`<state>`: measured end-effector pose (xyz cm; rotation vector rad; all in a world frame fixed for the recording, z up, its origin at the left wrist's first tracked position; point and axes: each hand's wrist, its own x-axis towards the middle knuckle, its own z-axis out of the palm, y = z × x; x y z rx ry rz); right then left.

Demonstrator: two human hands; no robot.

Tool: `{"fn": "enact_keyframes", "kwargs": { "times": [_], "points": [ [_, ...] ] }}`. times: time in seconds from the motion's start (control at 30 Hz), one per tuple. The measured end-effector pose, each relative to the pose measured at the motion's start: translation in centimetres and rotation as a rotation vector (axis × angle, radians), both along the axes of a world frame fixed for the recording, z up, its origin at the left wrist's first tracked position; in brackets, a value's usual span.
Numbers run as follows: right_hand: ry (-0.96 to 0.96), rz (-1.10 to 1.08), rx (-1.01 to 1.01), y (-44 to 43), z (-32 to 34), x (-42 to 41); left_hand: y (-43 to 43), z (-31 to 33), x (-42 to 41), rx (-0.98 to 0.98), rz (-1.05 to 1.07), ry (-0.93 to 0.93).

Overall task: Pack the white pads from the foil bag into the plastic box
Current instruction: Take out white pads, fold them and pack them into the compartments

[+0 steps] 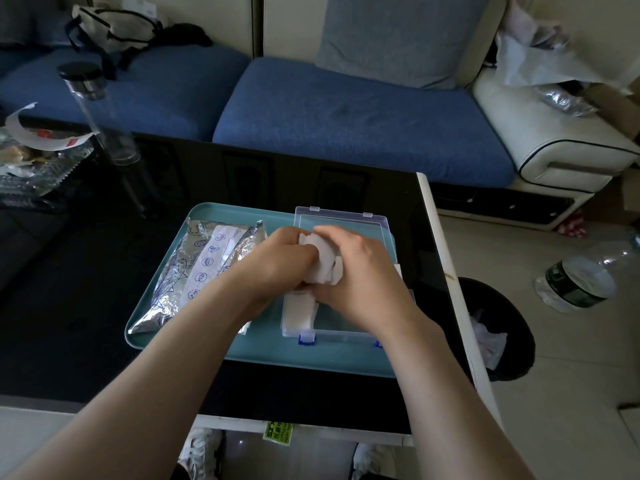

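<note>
Between both hands I see the bunch of soft white pads (323, 263), lifted just above the clear rectangular plastic box (346, 336) with blue latches. My view has the left hand (277, 268) curled round the bunch from its left side, and the right hand (360, 275) wrapped over it from the right, fingers bent across the top, so both hands grip the same pads and touch each other below them. How many pads are in the bunch I cannot tell.

Right under the hands the box lies open, and a flat stack of more pads (299, 313) sits in its left part, against the near wall. Beyond the fingertips the see-through hinged lid (346, 221) is folded back.

Left of the left hand lies the crinkled silver foil bag (180, 282) with a white printed label, partly under that wrist. Bag and box both rest on a teal plastic tray (311, 362), which sits on a glossy black table (86, 289).

Farther left of the hands stands a tall clear bottle with a black cap (104, 112). Beyond the table runs a blue cushioned sofa (346, 116). To the right of the right arm, on the floor, I see a round black bin (509, 306) and, past it, a crumpled clear water bottle (581, 282).
</note>
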<state>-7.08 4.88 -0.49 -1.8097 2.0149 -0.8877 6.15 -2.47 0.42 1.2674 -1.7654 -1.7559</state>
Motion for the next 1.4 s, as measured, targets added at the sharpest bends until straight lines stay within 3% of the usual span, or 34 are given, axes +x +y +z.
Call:
{"fn": "enact_keyframes", "kwargs": {
  "times": [0.5,0.63,0.77,1.17,1.4],
  "points": [
    [-0.157,0.011,0.054,0.4,1.1,0.7,-0.2,0.0,0.2,0.164,0.071,0.116],
    [-0.200,-0.031,0.033,0.1,0.5,0.4,-0.2,-0.2,0.1,0.105,0.093,0.084],
    [-0.080,-0.154,-0.118,-0.3,0.1,0.1,-0.2,-0.2,0.2,-0.009,0.140,0.034],
    [-0.518,-0.285,-0.066,0.1,0.8,0.0,-0.2,-0.1,0.1,-0.044,0.098,0.069],
    [-0.750,-0.324,0.085,0.0,1.2,-0.2,-0.7,-1.2,0.0,-0.032,0.213,0.110]
  ]
}}
